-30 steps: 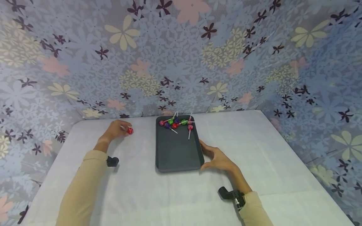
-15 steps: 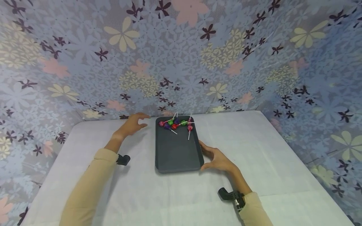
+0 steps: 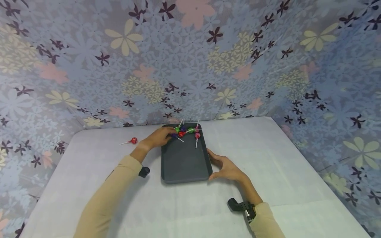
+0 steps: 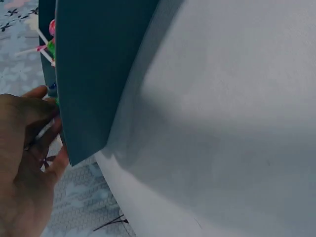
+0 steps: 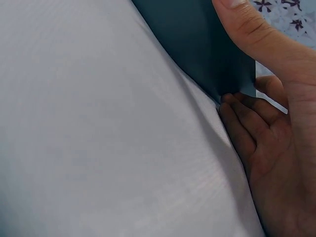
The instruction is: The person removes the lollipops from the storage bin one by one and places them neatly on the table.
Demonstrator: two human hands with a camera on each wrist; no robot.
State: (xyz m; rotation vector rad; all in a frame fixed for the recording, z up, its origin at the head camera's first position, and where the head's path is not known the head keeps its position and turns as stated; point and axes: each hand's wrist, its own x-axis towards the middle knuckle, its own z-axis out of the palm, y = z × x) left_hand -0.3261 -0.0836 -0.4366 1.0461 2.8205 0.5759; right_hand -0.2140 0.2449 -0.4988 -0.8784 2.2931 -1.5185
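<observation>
A dark grey tray [image 3: 187,162] lies on the white cloth, with several wrapped lollipops [image 3: 181,134] along its far end. My left hand [image 3: 159,137] reaches over the tray's far left corner, fingertips beside a purple lollipop [image 3: 173,135]. It hides the pink lollipop at that corner; whether the fingers pinch one cannot be seen. In the left wrist view, the left hand [image 4: 24,143] is bent around the tray's wall [image 4: 94,74]. My right hand [image 3: 227,168] touches the tray's right side, thumb and fingers spread apart. In the right wrist view, its fingertips [image 5: 229,98] meet the tray wall.
A red lollipop [image 3: 134,140] lies alone on the cloth, left of the tray, its stick pointing left. A flowered curtain [image 3: 190,66] hangs behind the table and along its right side.
The left hand has let go of the red lollipop on the cloth and moved right to the tray's far left corner. The right hand stays at the tray's side.
</observation>
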